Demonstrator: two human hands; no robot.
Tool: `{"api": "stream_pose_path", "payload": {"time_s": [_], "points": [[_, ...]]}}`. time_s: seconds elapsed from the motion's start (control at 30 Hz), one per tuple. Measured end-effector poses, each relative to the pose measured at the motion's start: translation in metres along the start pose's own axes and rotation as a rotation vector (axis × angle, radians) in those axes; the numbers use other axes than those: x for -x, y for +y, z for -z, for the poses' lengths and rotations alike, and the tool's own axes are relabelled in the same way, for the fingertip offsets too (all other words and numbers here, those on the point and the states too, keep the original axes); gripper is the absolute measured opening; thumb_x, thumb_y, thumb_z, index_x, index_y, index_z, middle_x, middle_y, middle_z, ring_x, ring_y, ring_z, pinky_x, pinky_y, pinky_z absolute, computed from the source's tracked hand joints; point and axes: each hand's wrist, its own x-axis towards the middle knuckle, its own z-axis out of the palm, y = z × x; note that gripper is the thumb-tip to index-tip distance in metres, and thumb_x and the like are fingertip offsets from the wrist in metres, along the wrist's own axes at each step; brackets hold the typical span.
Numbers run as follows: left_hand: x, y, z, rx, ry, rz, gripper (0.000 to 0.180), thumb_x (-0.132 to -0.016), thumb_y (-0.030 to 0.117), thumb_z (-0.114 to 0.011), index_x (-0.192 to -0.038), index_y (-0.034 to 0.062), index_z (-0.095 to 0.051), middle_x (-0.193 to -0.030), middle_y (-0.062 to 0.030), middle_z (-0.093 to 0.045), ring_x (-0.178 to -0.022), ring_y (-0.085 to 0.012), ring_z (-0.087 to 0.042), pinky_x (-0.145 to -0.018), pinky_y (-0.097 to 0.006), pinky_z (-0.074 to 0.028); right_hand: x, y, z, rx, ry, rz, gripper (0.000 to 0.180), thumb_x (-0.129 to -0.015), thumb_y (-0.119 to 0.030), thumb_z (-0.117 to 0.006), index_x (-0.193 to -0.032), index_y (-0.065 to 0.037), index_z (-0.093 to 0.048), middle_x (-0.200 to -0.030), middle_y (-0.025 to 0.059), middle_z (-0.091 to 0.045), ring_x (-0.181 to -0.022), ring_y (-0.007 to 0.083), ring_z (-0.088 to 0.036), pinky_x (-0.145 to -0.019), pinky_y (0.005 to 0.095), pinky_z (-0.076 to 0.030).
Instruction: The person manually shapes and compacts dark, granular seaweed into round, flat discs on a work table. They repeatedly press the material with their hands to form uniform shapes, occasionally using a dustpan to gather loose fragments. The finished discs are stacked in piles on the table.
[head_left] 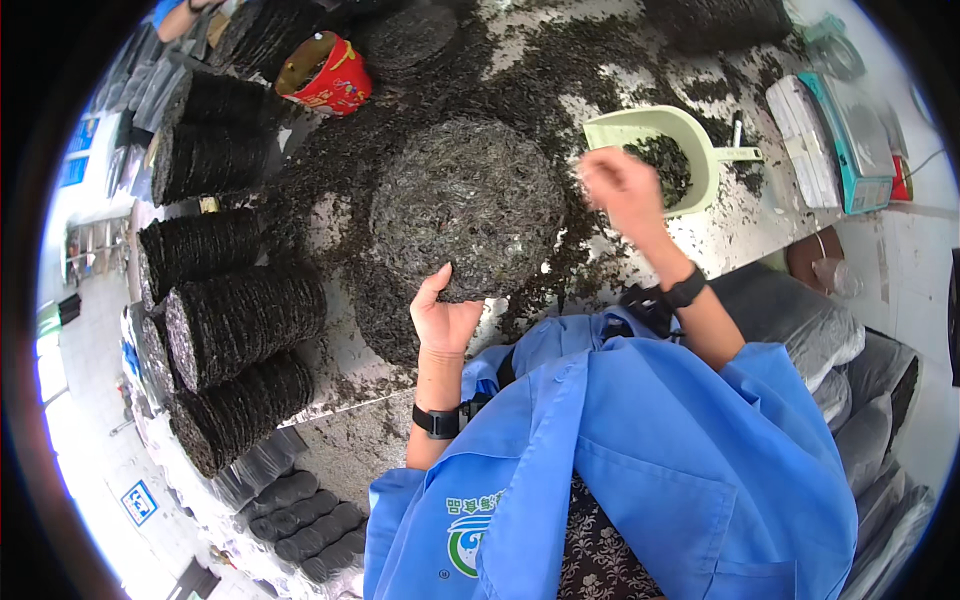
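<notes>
A large round disc of dried dark seaweed [465, 205] is held at its near edge by my left hand [445, 315]. The thumb presses on top; the other fingers are hidden underneath. My right hand [628, 195] is off the disc's right side, over the near edge of a pale green scoop [708, 165]. Its fingers look bent but are smeared by motion, so I cannot tell whether they hold anything. Dark seaweed flakes [662, 165] lie inside the scoop. Another seaweed disc [385, 320] lies partly under the held one.
Loose seaweed bits cover much of the metal table [700, 240]. Stacked discs [250, 310] line the left side. A red bucket [335, 80] stands at the far left. A teal scale [845, 140] sits at the right, beside white packets [800, 140]. Another person's arm [180, 20] shows at upper left.
</notes>
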Motion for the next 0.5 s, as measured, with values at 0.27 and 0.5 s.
{"api": "stream_pose_path", "payload": {"time_s": [0.27,0.5], "points": [[0.004,0.005,-0.038,-2.235,-0.353,-0.869,0.072,-0.063,-0.017,-0.051,-0.124,0.0217,-0.058,-0.144,-0.0153,-0.032,-0.132,-0.0341,-0.029,-0.107,-0.046,-0.024,0.001,-0.013,0.037,-0.868,-0.358,-0.612,0.049,-0.094,-0.033,-0.051,-0.124,0.004,-0.044,-0.103,0.0148,-0.062,-0.087,0.0149,-0.062,-0.071,0.0249,-0.051],[0.005,0.015,-0.016,-1.793,0.158,-0.896,0.058,-0.082,-0.008,-0.048,-0.137,0.0085,-0.039,-0.134,-0.0178,-0.040,-0.121,-0.0305,-0.043,-0.099,-0.039,-0.039,0.008,-0.008,0.014,-0.605,-0.158,-0.450,0.054,-0.084,-0.006,-0.065,-0.129,0.007,-0.038,-0.097,0.0027,-0.058,-0.084,0.0060,-0.054,-0.072,0.0216,-0.045]]}}
